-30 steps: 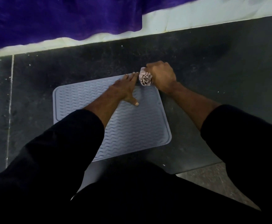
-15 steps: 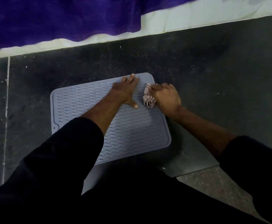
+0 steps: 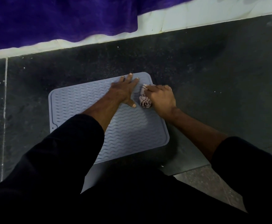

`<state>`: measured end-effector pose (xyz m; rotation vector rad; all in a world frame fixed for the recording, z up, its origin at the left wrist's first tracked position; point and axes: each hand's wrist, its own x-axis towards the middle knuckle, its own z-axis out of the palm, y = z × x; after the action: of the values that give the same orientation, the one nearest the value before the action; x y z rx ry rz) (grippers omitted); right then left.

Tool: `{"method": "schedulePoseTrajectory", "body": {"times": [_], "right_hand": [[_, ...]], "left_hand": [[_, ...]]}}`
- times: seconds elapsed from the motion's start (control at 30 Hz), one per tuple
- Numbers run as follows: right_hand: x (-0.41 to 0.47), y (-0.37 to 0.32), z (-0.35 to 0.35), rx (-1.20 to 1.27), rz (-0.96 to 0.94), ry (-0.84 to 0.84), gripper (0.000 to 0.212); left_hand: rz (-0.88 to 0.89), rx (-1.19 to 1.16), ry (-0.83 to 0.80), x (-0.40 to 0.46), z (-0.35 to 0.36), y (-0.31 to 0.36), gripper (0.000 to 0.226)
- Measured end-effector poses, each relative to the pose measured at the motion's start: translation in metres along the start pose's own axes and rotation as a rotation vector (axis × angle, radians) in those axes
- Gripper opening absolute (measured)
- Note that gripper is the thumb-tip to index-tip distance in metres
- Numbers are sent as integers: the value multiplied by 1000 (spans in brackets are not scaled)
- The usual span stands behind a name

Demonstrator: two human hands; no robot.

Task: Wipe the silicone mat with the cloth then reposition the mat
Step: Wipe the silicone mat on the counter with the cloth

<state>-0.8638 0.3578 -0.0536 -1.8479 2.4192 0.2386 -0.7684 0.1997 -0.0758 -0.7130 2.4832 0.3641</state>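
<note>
Head camera, looking down: a person in dark sleeves works a pale grey silicone mat [image 3: 86,109] lying flat on a dark speckled counter [image 3: 213,70], its long axis running left to right and slightly skewed to the counter's front edge. The left hand [image 3: 124,92] is spread open and pressed palm-down on the mat near its far right corner, fingers pointing toward the back of the counter, holding nothing. Just beside it, the right hand [image 3: 162,98] is closed around a bunched, striped cloth [image 3: 144,98], which rests on the mat's ribbed surface close to its right edge. The 2 hands sit nearly side by side, with the cloth between them. Most of the mat stretches away to the left of the cloth, so the unwiped span appears to lie leftward and toward the person, across the left forearm. The right hand is nearer the right edge; the left hand is better placed to pin or later shift the mat. Wiping looks to be under way, with repositioning not yet begun. A purple fabric [image 3: 59,18] hangs over the pale wall behind the counter's back edge.
</note>
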Motion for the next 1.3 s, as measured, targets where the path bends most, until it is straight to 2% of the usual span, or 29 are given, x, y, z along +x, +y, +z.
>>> {"method": "schedulePoseTrajectory", "body": {"times": [0.53, 0.67, 0.77, 0.93, 1.1, 1.3], "right_hand": [[-117, -20, 7, 18, 1, -123, 42], [-153, -27, 8, 2, 7, -141, 36], [-165, -28, 8, 21, 9, -145, 36], [-139, -22, -9, 51, 8, -123, 41], [-98, -27, -21, 34, 30, 13, 33], [-122, -31, 8, 12, -35, -80, 39]], "left_hand": [[20, -17, -9, -8, -5, 2, 124], [17, -29, 5, -17, -7, 4, 120], [-2, -73, 96, -29, 0, 11, 112], [-44, -112, 312, -55, 37, 35, 83], [-142, -255, 272, -75, 69, 49, 68], [-137, -294, 244, -79, 75, 48, 61]]}}
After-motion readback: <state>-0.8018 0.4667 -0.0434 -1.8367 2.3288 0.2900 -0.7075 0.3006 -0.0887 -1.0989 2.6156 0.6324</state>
